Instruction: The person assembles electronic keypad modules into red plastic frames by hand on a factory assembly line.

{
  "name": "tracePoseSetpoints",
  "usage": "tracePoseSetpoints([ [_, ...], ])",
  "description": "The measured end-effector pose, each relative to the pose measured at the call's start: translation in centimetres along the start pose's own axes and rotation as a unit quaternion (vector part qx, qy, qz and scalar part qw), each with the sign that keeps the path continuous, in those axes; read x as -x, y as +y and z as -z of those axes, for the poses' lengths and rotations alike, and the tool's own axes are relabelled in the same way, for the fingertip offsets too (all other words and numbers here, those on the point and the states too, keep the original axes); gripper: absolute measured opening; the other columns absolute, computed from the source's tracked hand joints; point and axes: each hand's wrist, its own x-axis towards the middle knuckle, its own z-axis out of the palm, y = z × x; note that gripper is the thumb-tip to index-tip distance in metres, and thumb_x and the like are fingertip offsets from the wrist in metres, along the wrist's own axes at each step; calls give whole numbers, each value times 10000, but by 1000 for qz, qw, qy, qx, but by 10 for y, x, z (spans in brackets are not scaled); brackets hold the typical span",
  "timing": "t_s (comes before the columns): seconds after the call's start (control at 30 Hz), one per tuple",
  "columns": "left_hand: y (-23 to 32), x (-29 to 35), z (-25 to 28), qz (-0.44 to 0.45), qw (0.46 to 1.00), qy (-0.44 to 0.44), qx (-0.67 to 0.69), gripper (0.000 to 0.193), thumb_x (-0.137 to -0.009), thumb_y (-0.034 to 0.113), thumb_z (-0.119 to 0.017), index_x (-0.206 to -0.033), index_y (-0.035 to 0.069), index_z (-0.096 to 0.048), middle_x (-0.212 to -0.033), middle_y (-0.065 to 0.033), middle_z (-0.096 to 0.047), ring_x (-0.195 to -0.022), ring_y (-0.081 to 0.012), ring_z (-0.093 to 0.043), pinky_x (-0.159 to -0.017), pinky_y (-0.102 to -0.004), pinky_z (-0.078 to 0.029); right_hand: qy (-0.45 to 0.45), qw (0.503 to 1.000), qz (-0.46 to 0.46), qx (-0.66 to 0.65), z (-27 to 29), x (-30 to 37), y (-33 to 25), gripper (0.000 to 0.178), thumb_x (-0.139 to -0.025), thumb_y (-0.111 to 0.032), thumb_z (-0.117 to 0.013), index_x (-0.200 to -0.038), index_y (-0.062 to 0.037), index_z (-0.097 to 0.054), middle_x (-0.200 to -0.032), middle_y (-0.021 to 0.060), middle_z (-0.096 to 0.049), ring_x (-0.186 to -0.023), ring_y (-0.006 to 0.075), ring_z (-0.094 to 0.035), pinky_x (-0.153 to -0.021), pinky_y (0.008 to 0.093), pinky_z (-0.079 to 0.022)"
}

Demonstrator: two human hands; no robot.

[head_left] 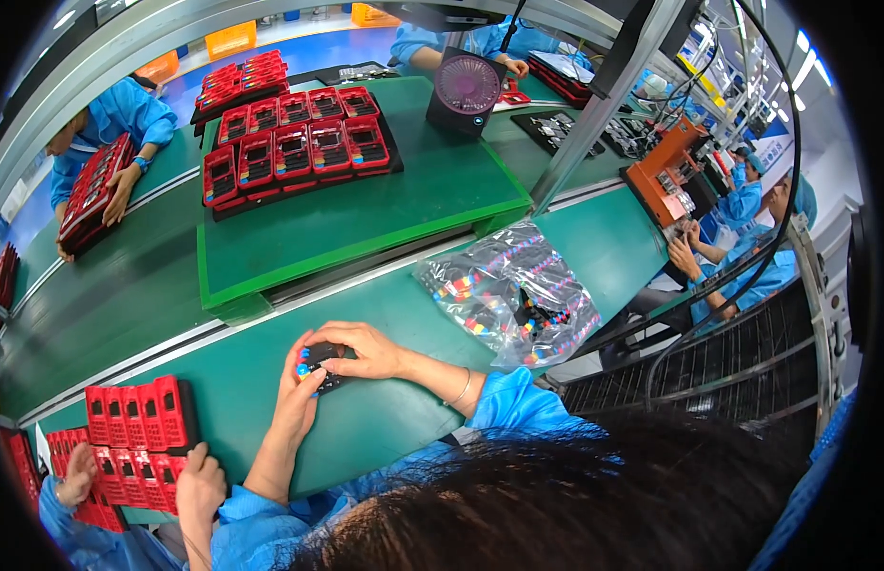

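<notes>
Both of my hands are together above the green workbench (413,414), fingers bent round a small black keypad (323,353) with blue and other bright keys along one side. My left hand (291,395) grips it from the left and below. From the right, my right hand (367,351) curls over its far edge, with the thumb on its face. Fingers cover part of the keypad. To the right of my hands, a clear plastic bag (508,290) holds several black pieces with coloured keys like those on the keypad.
A green-edged platform (366,249) beyond the bench bears red phone-like housings (294,150) in trays and a small fan (467,88). At lower left, a co-worker's hands (202,483) touch trays of red housings (137,414). A metal post (604,109) rises behind the bag.
</notes>
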Motion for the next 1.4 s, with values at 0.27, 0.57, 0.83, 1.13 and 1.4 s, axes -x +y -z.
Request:
tracePoseSetpoints([
  [0.27,-12,-4,11,9,999,32,-31,661,-971,132,-736,-1550,50,-427,-1456,-106,-546,-1348,-221,-539,-1133,-368,-457,15,999,30,28,-9,-3,13,396,-934,-281,-732,-1258,-56,-701,-1073,131,-716,-930,269,-707,-783,365,-575],
  [0.57,11,68,-21,14,998,44,35,757,-881,286,-791,-1506,40,-442,-1294,-212,-657,-1111,-315,-721,-1009,-452,-580,41,930,-300,-209,-3,-11,-11,363,-1087,-275,-568,-1234,21,-718,-1202,161,-727,-1119,234,-693,-948,341,-555],
  [0.83,24,203,-9,-55,979,163,108,869,-764,422,-832,-1448,61,-436,-1311,-244,-630,-1191,-470,-665,-1028,-626,-548,-99,766,-384,-506,-181,-37,-48,899,-979,-217,-722,-1599,126,-168,-1620,298,-325,-1499,352,-388,-1207,410,-415],
  [1.13,37,274,29,-225,925,295,76,819,-817,404,-748,-1488,74,-417,-1333,-266,-609,-1200,-462,-659,-1036,-587,-560,42,790,-426,-438,-250,-88,-71,510,-997,-235,-702,-1361,49,-485,-1261,107,-585,-1176,166,-590,-782,328,-538],
  [1.4,68,269,32,-294,901,307,92,715,-893,345,-698,-1494,60,-434,-1376,-235,-604,-1236,-459,-639,-1061,-599,-544,-33,890,-385,-243,-241,-105,-34,305,-1038,-308,-623,-940,-24,-676,-786,48,-657,-622,150,-640,-462,303,-414],
])
